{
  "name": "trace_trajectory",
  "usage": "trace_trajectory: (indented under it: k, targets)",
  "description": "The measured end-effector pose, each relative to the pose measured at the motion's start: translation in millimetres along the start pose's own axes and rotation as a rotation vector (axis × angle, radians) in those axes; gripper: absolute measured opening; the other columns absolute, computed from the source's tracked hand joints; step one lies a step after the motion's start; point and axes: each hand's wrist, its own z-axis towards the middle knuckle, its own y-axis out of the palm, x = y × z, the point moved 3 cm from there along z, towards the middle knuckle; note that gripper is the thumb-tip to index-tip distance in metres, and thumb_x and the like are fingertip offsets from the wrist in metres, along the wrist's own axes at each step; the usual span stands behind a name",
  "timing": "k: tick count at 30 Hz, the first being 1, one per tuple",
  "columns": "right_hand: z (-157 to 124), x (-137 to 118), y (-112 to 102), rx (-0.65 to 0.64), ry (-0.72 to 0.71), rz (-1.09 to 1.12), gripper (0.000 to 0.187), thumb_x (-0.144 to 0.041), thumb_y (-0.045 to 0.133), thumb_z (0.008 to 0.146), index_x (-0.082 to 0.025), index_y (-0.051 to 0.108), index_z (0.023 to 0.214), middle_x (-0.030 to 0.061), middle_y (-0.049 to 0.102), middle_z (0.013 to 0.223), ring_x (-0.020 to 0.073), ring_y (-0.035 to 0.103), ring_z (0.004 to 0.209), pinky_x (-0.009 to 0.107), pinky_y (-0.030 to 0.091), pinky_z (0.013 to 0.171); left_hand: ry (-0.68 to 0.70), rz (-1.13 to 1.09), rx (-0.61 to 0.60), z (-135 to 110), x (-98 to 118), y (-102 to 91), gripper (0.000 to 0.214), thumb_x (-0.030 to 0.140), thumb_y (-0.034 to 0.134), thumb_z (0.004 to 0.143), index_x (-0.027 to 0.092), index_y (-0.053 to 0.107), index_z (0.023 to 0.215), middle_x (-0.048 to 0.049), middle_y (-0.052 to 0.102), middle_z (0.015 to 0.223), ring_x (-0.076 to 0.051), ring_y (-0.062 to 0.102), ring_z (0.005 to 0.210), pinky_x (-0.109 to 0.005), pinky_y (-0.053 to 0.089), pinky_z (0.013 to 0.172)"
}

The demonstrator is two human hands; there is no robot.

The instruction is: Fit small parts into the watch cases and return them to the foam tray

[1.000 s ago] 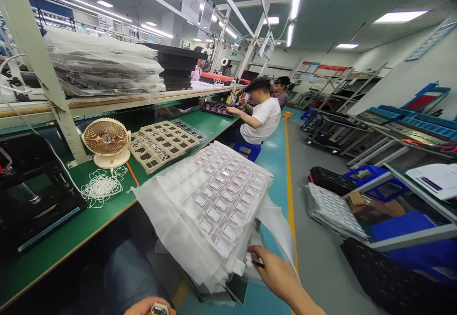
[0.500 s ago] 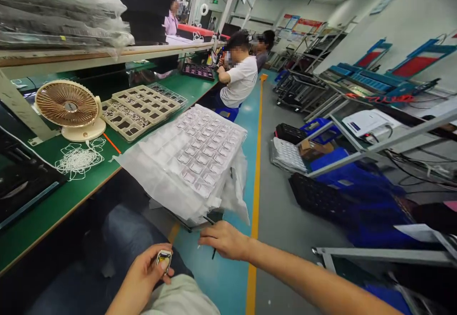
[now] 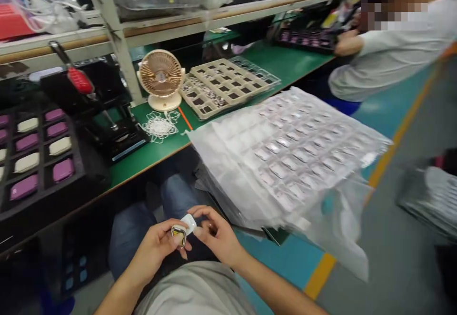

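Note:
My left hand (image 3: 157,246) is closed on a small watch case (image 3: 178,235) with a shiny metal frame and a yellowish inside. Against its upper right edge is a white rounded-square piece (image 3: 189,223), pinched by the fingertips of my right hand (image 3: 217,236). I cannot tell whether the two parts touch. Both hands are above my lap. To the right of them, a clear blister tray (image 3: 296,148) with rows of small rounded-square parts rests on white plastic sheeting (image 3: 235,172).
On the green bench (image 3: 123,174) are a fan (image 3: 161,74), tangled white cord (image 3: 160,127), a beige compartment tray (image 3: 228,86) and a black hand press (image 3: 117,129) with a red handle. A black tray (image 3: 85,162) holds purple and cream pieces. A co-worker (image 3: 389,57) sits at right.
The view has swung left. My right hand has come from beside the blister tray to the watch case, now with the white piece; the thin dark stick seen at it before no longer shows.

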Motion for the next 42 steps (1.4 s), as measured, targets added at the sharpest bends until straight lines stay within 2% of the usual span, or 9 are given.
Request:
trace_trajectory:
  k: [4,8,14,16,19,22,26,31,42]
  targets:
    - [23,9,23,-0.110,-0.021,0.278,0.031,-0.043,0.086,0.086,-0.024,0.068,0.103,0.0064,0.075,0.123,0.0020,0.038,0.052,0.021,0.032,0.052,0.017,-0.257,0.023,-4,3,-13.0,0.028,0.032,0.082,0.089,0.014,0.079,0.111,-0.0118,0.077,0.083,-0.021,0.072,0.075,-0.030,0.058,0.067]
    - [36,21,43,-0.062,-0.021,0.332,0.032,-0.042,0.089,0.084,-0.026,0.072,0.105,0.0069,0.078,0.121,0.0045,0.050,0.053,0.022,0.044,0.054,0.054,-0.415,0.058,-1,4,-16.0,0.026,0.029,0.085,0.086,0.013,0.081,0.107,-0.0100,0.076,0.081,-0.021,0.074,0.073,-0.027,0.058,0.061]
    - [51,-4,35,0.178,-0.204,0.058,0.021,-0.037,0.080,0.093,-0.024,0.072,0.108,0.0097,0.079,0.120,0.0058,0.047,0.048,0.023,0.048,0.050,0.127,-0.445,0.283,5,19,-20.3,0.031,0.025,0.081,0.090,0.016,0.079,0.119,-0.0150,0.079,0.115,-0.022,0.076,0.088,-0.031,0.060,0.075]
    - [53,-20,33,0.166,-0.271,-0.138,0.017,-0.030,0.077,0.095,-0.024,0.073,0.111,0.0101,0.078,0.122,0.0057,0.047,0.048,0.023,0.046,0.047,0.158,-0.479,0.359,8,21,-23.6,0.036,0.029,0.079,0.093,0.016,0.077,0.126,-0.0176,0.077,0.126,-0.025,0.076,0.099,-0.037,0.061,0.087]
    - [54,-36,41,0.065,-0.375,-0.388,0.022,-0.021,0.075,0.095,-0.024,0.075,0.117,0.0096,0.078,0.122,0.0117,0.067,0.062,0.023,0.050,0.046,0.186,-0.569,0.431,14,17,-28.2,0.041,0.042,0.073,0.098,0.014,0.076,0.128,-0.0201,0.077,0.127,-0.030,0.073,0.115,-0.048,0.055,0.104]
    - [53,-39,52,0.029,-0.496,-0.494,0.030,-0.013,0.072,0.095,-0.025,0.075,0.122,0.0095,0.078,0.125,0.0208,0.079,0.095,0.028,0.066,0.070,0.207,-0.585,0.485,17,13,-30.7,0.043,0.043,0.073,0.098,0.016,0.076,0.131,-0.0194,0.075,0.133,-0.031,0.071,0.120,-0.048,0.053,0.108]
    - [57,-40,63,0.046,-0.609,-0.538,0.035,-0.007,0.072,0.094,-0.025,0.075,0.123,0.0083,0.077,0.127,0.0225,0.078,0.110,0.034,0.068,0.095,0.233,-0.543,0.512,16,12,-31.2,0.043,0.035,0.081,0.092,0.021,0.076,0.132,-0.0156,0.073,0.139,-0.027,0.070,0.125,-0.039,0.052,0.110]
    - [60,-46,65,0.024,-0.643,-0.559,0.032,-0.009,0.075,0.093,-0.025,0.078,0.121,0.0067,0.078,0.126,0.0212,0.080,0.105,0.031,0.069,0.092,0.252,-0.529,0.485,11,12,-36.2,0.046,0.027,0.092,0.080,0.024,0.081,0.124,-0.0125,0.077,0.135,-0.023,0.074,0.117,-0.031,0.056,0.102]
    - [62,-52,55,-0.071,-0.719,-0.605,0.042,-0.009,0.077,0.093,-0.031,0.076,0.129,0.0066,0.077,0.131,0.0215,0.081,0.102,0.030,0.070,0.084,0.395,-0.370,0.496,7,12,-42.6,0.040,0.023,0.095,0.074,0.027,0.085,0.112,-0.0100,0.077,0.128,-0.027,0.075,0.109,-0.040,0.059,0.100]
